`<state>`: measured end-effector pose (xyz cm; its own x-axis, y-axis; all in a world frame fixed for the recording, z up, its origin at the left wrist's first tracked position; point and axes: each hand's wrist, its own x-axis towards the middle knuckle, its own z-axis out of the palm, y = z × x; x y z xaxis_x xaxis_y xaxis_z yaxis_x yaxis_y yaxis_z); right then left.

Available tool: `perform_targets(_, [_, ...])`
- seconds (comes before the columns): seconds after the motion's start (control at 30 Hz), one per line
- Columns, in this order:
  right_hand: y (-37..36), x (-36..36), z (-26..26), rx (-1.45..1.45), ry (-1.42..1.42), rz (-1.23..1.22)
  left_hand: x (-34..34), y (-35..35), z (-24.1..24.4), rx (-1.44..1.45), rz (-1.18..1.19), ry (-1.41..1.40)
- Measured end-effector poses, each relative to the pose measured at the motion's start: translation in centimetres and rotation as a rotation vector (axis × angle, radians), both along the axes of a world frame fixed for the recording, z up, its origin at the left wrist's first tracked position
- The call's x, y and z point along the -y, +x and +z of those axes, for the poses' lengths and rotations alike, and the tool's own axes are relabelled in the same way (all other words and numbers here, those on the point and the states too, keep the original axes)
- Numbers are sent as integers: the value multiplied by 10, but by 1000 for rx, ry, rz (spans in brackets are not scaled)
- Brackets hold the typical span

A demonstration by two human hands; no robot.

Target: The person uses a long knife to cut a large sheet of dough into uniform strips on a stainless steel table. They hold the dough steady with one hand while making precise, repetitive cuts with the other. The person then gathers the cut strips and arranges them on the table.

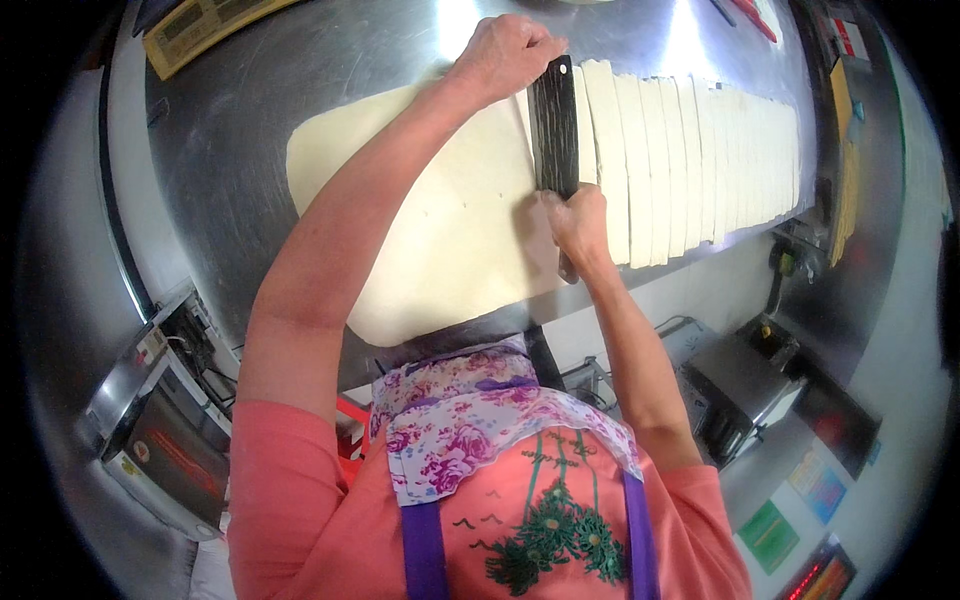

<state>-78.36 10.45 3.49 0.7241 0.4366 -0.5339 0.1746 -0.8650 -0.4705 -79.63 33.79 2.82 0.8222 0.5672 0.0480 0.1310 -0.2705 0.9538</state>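
A large flat sheet of pale dough lies on the metal worktop. My right hand grips the handle of a dark-bladed cleaver, which stretches away from me across the dough. At the far end of the blade, near its hole, the curled fingers of my left hand are on the tip; their exact grip is partly hidden. Right of the blade, the dough is in long narrow strips laid side by side. The cleaver's edge against the dough is hidden from above.
The stainless steel worktop reaches past the dough on the left. A yellow-framed object rests at its far left corner, and a red-handled item at the far right. Metal appliances stand below on the right. My floral apron is close to the worktop edge.
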Motion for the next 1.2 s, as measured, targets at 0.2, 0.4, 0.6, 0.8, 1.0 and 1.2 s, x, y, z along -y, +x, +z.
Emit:
perform_targets(0.2, [-1,-15,6,70,-7,53,-19,7,-12,-81,-22,130])
perform_targets(0.4, [5,-22,2,60,-71,102,-22,6,-14,-203,-45,137])
perform_targets(0.6, [1,-35,7,88,-139,102,-26,1,-15,-308,-16,27])
perform_targets(0.8, [-2,-29,6,132,-76,124,-26,-3,-27,-205,-42,88])
perform_targets(1.0, [-14,-18,67,-57,-166,63,10,-9,-33,-304,-40,-11])
perform_targets(1.2, [-33,40,80,-50,-220,15,67,-31,-21,-340,-99,-116])
